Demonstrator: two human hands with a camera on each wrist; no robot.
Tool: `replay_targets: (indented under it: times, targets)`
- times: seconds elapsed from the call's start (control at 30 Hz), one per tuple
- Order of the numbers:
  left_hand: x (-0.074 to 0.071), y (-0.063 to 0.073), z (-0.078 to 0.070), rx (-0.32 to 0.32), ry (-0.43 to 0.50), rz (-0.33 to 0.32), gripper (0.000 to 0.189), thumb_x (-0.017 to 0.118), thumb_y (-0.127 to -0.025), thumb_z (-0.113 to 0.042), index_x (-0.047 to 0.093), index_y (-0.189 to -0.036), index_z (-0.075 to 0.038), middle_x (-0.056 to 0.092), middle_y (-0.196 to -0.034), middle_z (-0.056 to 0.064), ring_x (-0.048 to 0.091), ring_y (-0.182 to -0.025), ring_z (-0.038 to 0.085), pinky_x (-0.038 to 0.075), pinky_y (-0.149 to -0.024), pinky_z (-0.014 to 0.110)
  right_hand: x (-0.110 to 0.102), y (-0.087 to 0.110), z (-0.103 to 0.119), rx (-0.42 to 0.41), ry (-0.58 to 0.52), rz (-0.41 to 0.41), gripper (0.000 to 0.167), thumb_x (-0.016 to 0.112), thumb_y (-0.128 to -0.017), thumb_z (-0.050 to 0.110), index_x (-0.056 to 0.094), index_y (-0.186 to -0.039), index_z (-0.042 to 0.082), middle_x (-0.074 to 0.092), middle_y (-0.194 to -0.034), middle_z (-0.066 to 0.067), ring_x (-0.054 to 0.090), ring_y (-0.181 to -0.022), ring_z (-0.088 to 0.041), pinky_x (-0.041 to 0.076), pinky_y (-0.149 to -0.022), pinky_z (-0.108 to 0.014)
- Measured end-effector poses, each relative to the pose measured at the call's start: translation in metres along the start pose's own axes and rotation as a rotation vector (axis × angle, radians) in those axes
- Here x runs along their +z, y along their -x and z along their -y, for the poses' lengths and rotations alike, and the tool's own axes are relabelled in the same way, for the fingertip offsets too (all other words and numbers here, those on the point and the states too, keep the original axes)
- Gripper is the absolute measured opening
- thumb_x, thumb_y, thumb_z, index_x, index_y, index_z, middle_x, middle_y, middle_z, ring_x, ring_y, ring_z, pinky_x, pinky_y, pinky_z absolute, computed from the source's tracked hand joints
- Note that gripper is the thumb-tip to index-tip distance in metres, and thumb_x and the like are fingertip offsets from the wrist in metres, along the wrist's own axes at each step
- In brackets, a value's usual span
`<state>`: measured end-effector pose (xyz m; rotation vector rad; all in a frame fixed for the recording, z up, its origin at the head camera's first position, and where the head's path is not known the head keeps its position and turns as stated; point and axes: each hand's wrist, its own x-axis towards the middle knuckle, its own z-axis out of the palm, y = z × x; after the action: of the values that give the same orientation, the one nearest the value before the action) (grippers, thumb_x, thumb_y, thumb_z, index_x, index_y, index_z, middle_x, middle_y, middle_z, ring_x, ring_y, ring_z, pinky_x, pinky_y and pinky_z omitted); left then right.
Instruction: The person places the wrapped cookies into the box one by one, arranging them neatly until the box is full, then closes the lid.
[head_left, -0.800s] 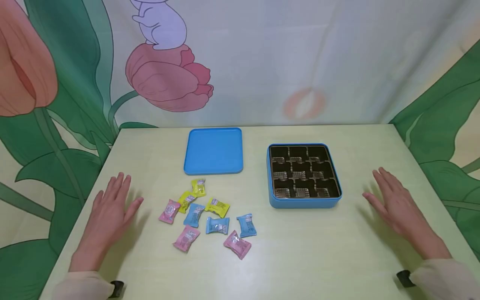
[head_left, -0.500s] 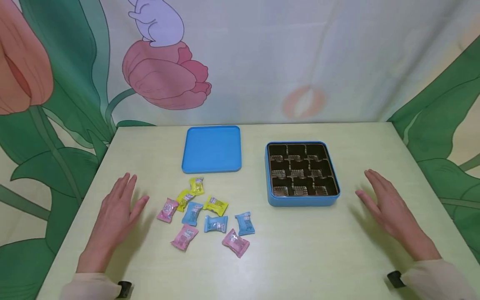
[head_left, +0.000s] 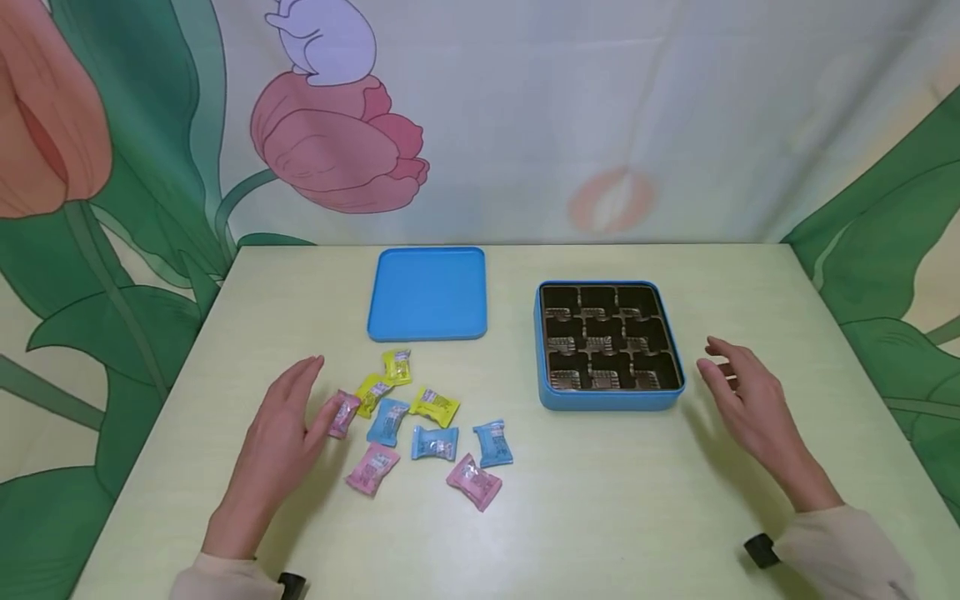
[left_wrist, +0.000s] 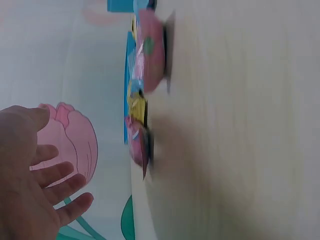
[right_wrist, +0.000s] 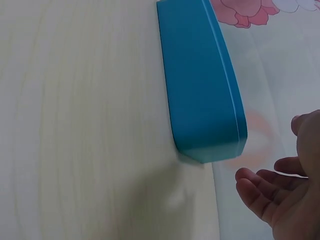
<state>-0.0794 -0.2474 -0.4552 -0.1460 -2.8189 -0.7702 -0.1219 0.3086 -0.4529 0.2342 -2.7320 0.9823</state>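
Observation:
My left hand [head_left: 277, 446] hovers over the left of the table, fingers relaxed and holding nothing. Its thumb overlaps a pink wrapped candy [head_left: 345, 414] in the head view. Several more wrapped candies lie loosely grouped to its right, among them a yellow candy [head_left: 435, 407], a blue candy [head_left: 434, 443] and a pink candy [head_left: 474, 482]. My right hand [head_left: 757, 408], fingers loosely bent and free of anything, is just right of a blue square tin [head_left: 611, 401]. Inside the tin sits a dark tray divided into square compartments. In the right wrist view the tin's side [right_wrist: 200, 75] stands near the fingertips [right_wrist: 245, 175].
A flat blue lid [head_left: 427, 294] lies at the back of the pale table [head_left: 600, 517], left of the tin and behind the candies. A curtain [head_left: 510, 125] printed with flowers hangs right behind the table's back edge.
Both hands have moved inward: the left hand rightward to the candies, the right hand leftward to the tin. The right fingers have bent more. The candies, lid and tin lie as before.

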Motion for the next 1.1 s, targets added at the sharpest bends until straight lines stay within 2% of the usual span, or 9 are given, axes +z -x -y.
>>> replay_targets:
  times: [0.1, 0.17, 0.27, 0.4, 0.57, 0.7, 0.87, 1.1]
  targets:
    - [0.005, 0.006, -0.008, -0.029, 0.016, 0.011, 0.061, 0.063, -0.105, -0.034, 0.044, -0.154, -0.002, 0.044, -0.151, 0.025, 0.042, -0.139, 0.045, 0.04, -0.106, 0.067, 0.006, -0.003, 0.002, -0.01, -0.023, -0.041, 0.045, 0.054, -0.109, 0.024, 0.054, -0.144, -0.005, 0.063, -0.129, -0.024, 0.067, -0.095, -0.022, 0.044, -0.079, -0.011]
    - [0.007, 0.011, -0.014, -0.06, 0.029, 0.022, 0.058, 0.06, -0.106, -0.035, 0.047, -0.153, -0.003, 0.047, -0.149, 0.024, 0.047, -0.133, 0.043, 0.044, -0.103, 0.066, 0.01, -0.005, 0.002, -0.013, -0.046, -0.067, 0.042, 0.055, -0.108, 0.021, 0.057, -0.141, -0.006, 0.064, -0.124, -0.023, 0.066, -0.088, -0.011, 0.042, -0.075, -0.005]
    - [0.01, 0.017, -0.025, -0.106, 0.043, 0.033, 0.053, 0.061, -0.106, -0.032, 0.051, -0.15, -0.004, 0.053, -0.141, 0.02, 0.059, -0.118, 0.037, 0.052, -0.094, 0.059, 0.014, -0.008, 0.003, 0.016, -0.068, -0.085, 0.04, 0.057, -0.108, 0.021, 0.059, -0.138, -0.006, 0.066, -0.117, -0.021, 0.064, -0.078, -0.007, 0.044, -0.068, -0.008]
    - [0.015, 0.023, -0.041, -0.134, 0.052, 0.055, 0.045, 0.066, -0.103, -0.025, 0.059, -0.143, -0.005, 0.062, -0.128, 0.013, 0.064, -0.102, 0.027, 0.057, -0.081, 0.048, 0.017, -0.011, 0.004, 0.076, -0.077, -0.078, 0.042, 0.056, -0.108, 0.026, 0.061, -0.137, -0.004, 0.066, -0.11, -0.02, 0.065, -0.07, -0.015, 0.046, -0.06, -0.013]
    - [0.024, 0.026, -0.059, -0.099, 0.075, 0.078, 0.037, 0.07, -0.1, -0.02, 0.066, -0.134, -0.005, 0.068, -0.116, 0.009, 0.067, -0.094, 0.022, 0.057, -0.076, 0.042, 0.022, -0.014, 0.004, 0.121, -0.095, -0.068, 0.043, 0.056, -0.108, 0.029, 0.062, -0.137, -0.004, 0.068, -0.099, -0.019, 0.062, -0.067, -0.013, 0.046, -0.058, -0.016]
    - [0.035, 0.023, -0.075, -0.082, 0.12, 0.087, 0.033, 0.073, -0.098, -0.016, 0.07, -0.128, -0.003, 0.07, -0.105, 0.008, 0.065, -0.087, 0.019, 0.058, -0.074, 0.035, 0.025, -0.016, 0.005, 0.138, -0.1, -0.071, 0.044, 0.056, -0.108, 0.03, 0.063, -0.136, -0.003, 0.068, -0.091, -0.018, 0.058, -0.065, -0.008, 0.046, -0.058, -0.017]
    - [0.054, 0.017, -0.094, -0.077, 0.151, 0.109, 0.029, 0.075, -0.097, -0.014, 0.072, -0.123, -0.002, 0.07, -0.098, 0.006, 0.064, -0.084, 0.016, 0.058, -0.073, 0.031, 0.028, -0.02, 0.006, 0.148, -0.098, -0.094, 0.041, 0.056, -0.108, 0.028, 0.065, -0.132, -0.004, 0.067, -0.09, -0.017, 0.057, -0.066, -0.002, 0.044, -0.061, -0.017]
    - [0.075, 0.011, -0.113, -0.058, 0.165, 0.161, 0.029, 0.075, -0.096, -0.016, 0.073, -0.122, -0.004, 0.069, -0.1, 0.006, 0.061, -0.088, 0.018, 0.056, -0.079, 0.034, 0.032, -0.026, 0.005, 0.166, -0.119, -0.134, 0.035, 0.058, -0.107, 0.022, 0.069, -0.126, -0.005, 0.068, -0.083, -0.018, 0.053, -0.064, 0.003, 0.043, -0.058, -0.015]
